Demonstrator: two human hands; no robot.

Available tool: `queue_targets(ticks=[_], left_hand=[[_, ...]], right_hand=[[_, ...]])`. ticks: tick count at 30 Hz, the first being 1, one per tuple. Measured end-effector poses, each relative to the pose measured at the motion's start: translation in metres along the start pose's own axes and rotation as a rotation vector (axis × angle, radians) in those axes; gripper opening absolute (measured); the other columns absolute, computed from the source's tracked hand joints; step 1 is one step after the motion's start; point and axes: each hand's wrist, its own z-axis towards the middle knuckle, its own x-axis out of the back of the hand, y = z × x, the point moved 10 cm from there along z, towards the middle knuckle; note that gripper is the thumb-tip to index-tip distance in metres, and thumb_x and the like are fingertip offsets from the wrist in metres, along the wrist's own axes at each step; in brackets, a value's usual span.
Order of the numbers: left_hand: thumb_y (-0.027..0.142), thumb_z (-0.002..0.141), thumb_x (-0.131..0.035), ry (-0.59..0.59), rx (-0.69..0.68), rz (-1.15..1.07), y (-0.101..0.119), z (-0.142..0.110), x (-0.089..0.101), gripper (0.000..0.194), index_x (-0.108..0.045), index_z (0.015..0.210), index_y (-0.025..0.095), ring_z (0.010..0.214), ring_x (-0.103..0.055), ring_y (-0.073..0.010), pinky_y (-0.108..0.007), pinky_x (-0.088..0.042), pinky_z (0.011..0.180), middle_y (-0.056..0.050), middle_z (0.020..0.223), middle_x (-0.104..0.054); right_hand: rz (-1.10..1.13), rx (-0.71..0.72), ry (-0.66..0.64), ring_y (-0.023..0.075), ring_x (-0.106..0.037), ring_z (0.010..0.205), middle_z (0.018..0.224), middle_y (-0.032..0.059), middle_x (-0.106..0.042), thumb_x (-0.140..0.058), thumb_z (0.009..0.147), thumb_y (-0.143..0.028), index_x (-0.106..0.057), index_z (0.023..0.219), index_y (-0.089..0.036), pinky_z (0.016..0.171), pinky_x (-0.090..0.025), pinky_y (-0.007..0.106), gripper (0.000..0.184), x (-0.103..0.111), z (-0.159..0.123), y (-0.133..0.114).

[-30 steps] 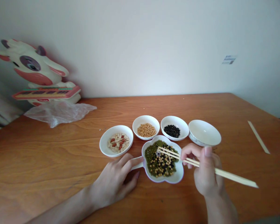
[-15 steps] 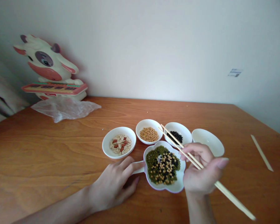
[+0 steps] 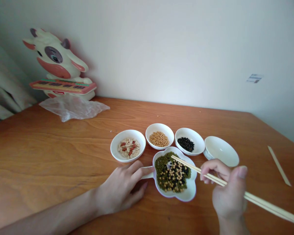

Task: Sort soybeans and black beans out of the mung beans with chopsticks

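A white flower-shaped dish [image 3: 189, 193] of mixed green, yellow and black beans sits in front of me on the wooden table [image 3: 51, 156]. My left hand [image 3: 121, 191] grips the dish's short handle [image 3: 147, 172]. My right hand [image 3: 226, 192] is closed on a pair of wooden chopsticks [image 3: 235, 188]; their tips hover over the beans near the dish's middle. Behind the dish stand small white bowls: one with peanuts [image 3: 127, 149], one with yellow beans [image 3: 159, 136], one with black beans [image 3: 189, 141] and one that holds nothing [image 3: 221, 151].
A cow-shaped toy with a keyboard [image 3: 60, 70] stands at the back left against the wall, a crumpled clear plastic bag [image 3: 74, 107] before it. A paper chopstick sleeve [image 3: 279, 161] lies at the right. A few loose beans dot the table's far side.
The chopsticks rose towards the black-bean bowl half a second ago and have now come back down over the mixed dish. My head has turned slightly, shifting the view.
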Motion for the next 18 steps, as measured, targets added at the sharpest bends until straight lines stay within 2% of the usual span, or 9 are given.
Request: queue_targets(ticks=[3, 6, 18], left_hand=[[0.018, 0.101, -0.058, 0.002, -0.006, 0.012, -0.001, -0.001, -0.001, 0.058, -0.042, 0.155, 0.033, 0.098, -0.073, -0.0237, -0.039, -0.064, 0.08, -0.005, 0.116, -0.068], [0.018, 0.101, -0.059, -0.002, -0.004, 0.015, -0.001, -0.002, -0.002, 0.058, -0.042, 0.155, 0.032, 0.098, -0.073, -0.0233, -0.038, -0.064, 0.082, -0.005, 0.117, -0.068], [0.017, 0.102, -0.058, -0.005, -0.002, -0.013, 0.002, -0.001, 0.002, 0.056, -0.044, 0.154, 0.033, 0.098, -0.073, -0.0232, -0.038, -0.065, 0.081, -0.005, 0.116, -0.068]], right_hand=[[-0.051, 0.006, -0.143, 0.0163, -0.054, 0.049, 0.052, 0.0062, -0.061, -0.012, 0.101, -0.084, -0.067, 0.06, -0.021, 0.047, -0.043, 0.029, 0.093, -0.015, 0.003, 0.011], [-0.114, 0.01, -0.217, 0.0159, -0.055, 0.052, 0.055, 0.0058, -0.062, -0.014, 0.105, -0.077, -0.068, 0.064, -0.02, 0.048, -0.042, 0.028, 0.089, -0.022, 0.001, 0.02], [-0.133, 0.029, -0.28, 0.0168, -0.056, 0.053, 0.055, 0.006, -0.062, -0.007, 0.105, -0.077, -0.067, 0.064, -0.02, 0.048, -0.044, 0.028, 0.092, -0.015, 0.003, 0.023]])
